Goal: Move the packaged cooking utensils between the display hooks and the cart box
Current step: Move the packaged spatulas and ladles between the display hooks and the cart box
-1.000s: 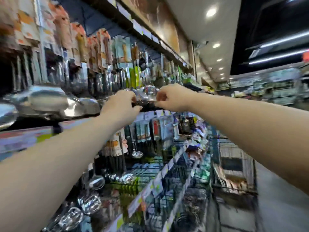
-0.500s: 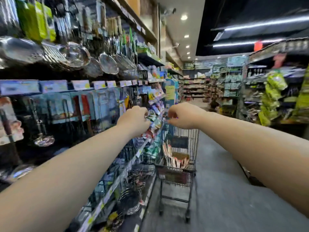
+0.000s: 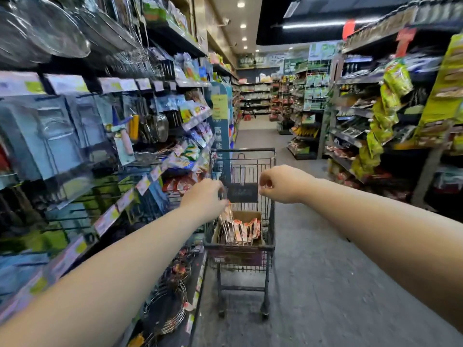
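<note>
Ahead: grey aisle floor (image 3: 313, 246) between stocked shelves (image 3: 350, 112), ceiling lights (image 3: 241, 4).
Cart (image 3: 269, 249): cardboard box (image 3: 246, 215) holds upright packaged utensils (image 3: 241, 230).
Left hand (image 3: 204, 199): just above those packs; fingers hidden, grip unclear.
Right hand (image 3: 281, 184): fingers curled, empty, over cart.

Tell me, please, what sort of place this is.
A supermarket aisle, most likely the kitchenware section: blue-carded packaged utensils hang in rows at left, white price labels run below them, and a dark wire shopping cart stands ahead.

2 hands: L hand (image 3: 204, 196), R hand (image 3: 283, 184). 1 cart (image 3: 238, 256). 1 box (image 3: 246, 215). Utensil pkgs (image 3: 240, 230): count unclear.
</note>
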Motion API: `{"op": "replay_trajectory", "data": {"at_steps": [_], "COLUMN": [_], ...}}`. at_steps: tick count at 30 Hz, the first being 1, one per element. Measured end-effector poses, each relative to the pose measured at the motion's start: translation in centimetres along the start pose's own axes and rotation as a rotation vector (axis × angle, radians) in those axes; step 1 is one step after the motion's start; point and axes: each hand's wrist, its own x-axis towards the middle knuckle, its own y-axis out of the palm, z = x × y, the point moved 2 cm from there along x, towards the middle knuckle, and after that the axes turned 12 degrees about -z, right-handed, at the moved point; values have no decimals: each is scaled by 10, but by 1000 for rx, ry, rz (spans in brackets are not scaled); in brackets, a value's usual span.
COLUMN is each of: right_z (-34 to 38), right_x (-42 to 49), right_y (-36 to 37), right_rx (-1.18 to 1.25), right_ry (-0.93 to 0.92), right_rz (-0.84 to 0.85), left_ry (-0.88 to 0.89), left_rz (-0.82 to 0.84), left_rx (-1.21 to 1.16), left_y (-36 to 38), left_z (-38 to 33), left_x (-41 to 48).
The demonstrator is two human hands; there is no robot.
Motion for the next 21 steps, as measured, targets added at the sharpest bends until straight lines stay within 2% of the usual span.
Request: {"op": "replay_trajectory", "data": {"at_steps": [8,13,17,21], "right_z": [-67,-129,-176,-212], "right_x": [68,119,176,227], "right_y": [94,152,201,257], "right_rx": [47,36,76,93], "right_ry": [170,201,171,108], "right_rz": [83,147,189,305], "left_ry": [33,10,-73,-239], "left_rz": [149,198,235,281], "left_rx": [-91,-121,-93,-84], "left_y": [114,193,253,303], "left_z": [12,19,30,50], "left_x": [101,155,204,243]}}
